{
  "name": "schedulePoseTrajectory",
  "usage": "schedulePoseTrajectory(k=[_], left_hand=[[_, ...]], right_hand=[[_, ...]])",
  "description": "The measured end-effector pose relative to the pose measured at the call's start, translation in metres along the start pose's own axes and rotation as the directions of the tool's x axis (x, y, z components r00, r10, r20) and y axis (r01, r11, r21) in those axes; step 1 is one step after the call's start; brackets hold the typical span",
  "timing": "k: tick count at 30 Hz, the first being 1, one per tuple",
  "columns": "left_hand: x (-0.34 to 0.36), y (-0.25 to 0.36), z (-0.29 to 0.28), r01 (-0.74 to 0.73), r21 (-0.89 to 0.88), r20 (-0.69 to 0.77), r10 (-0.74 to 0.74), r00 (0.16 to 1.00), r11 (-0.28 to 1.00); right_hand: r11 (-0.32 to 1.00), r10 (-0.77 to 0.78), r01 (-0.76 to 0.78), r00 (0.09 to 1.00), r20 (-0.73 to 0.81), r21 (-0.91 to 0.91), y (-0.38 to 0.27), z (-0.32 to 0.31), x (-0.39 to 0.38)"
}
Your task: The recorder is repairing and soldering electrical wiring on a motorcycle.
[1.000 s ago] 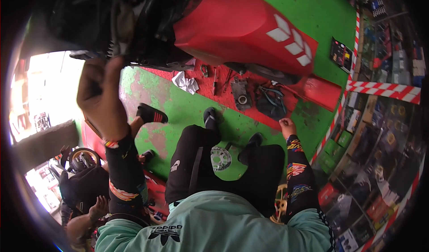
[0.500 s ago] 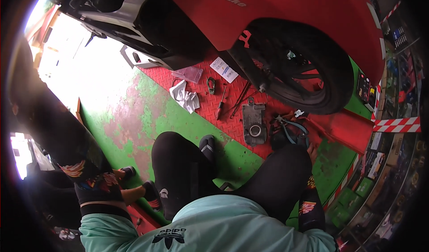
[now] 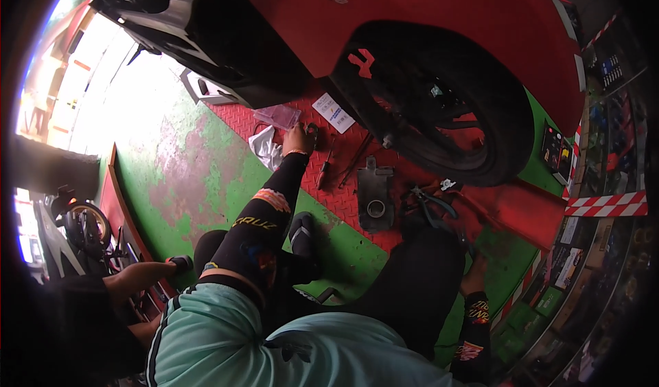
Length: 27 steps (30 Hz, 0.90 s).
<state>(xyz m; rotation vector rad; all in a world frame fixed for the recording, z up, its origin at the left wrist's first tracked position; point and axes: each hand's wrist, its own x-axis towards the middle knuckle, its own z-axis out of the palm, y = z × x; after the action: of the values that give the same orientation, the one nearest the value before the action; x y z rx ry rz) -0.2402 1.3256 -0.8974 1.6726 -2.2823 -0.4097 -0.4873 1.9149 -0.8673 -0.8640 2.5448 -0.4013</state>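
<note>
My left hand point(image 3: 296, 140) reaches down to the red tread-plate platform, its fingers curled against a small dark coil of cable point(image 3: 313, 135) that they partly cover. Beside that wrist lie a crumpled white cloth point(image 3: 263, 148) and a clear plastic bag point(image 3: 280, 116). My right hand point(image 3: 473, 276) hangs low beside my right knee, and its fingers are too dim to read. Just beyond that knee are blue-handled pliers point(image 3: 435, 207). A screwdriver point(image 3: 323, 173) and a flat dark casing with a round ring point(image 3: 375, 193) lie between my hands.
A red scooter's front wheel point(image 3: 446, 112) and bodywork overhang the platform point(image 3: 347, 205). A printed white card point(image 3: 333, 113) lies under it. Shelves of parts point(image 3: 549, 298) line the right side. Another person's leg point(image 3: 141, 274) is at lower left, near a leaning board.
My left arm has swung from the far left onto the platform, its hand now at the cable coil. My right hand has drawn back from near the pliers. The view has shifted slightly.
</note>
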Motion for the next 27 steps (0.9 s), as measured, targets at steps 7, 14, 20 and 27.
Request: schedulePoseTrajectory(k=[7,14,20,27], left_hand=[[0.021,-0.009,0.026,0.097,0.036,0.074,-0.099,0.992,0.995],[0.002,0.01,0.012,0.028,0.008,-0.08,-0.028,0.996,1.0],[-0.018,0.077,0.041,-0.186,-0.242,0.43,0.277,0.859,0.952],[-0.015,0.102,0.118,-0.519,-0.035,0.252,0.51,0.823,0.854]], right_hand=[[0.896,0.317,-0.308,0.948,0.025,0.319,0.047,0.023,-0.058],[0.355,0.58,-0.424,0.799,0.159,0.833,0.061,0.003,-0.083],[0.286,0.525,-0.133,0.85,-0.039,0.949,0.04,-0.017,-0.044],[0.268,0.394,0.16,0.882,-0.259,0.95,0.003,-0.057,-0.067]])
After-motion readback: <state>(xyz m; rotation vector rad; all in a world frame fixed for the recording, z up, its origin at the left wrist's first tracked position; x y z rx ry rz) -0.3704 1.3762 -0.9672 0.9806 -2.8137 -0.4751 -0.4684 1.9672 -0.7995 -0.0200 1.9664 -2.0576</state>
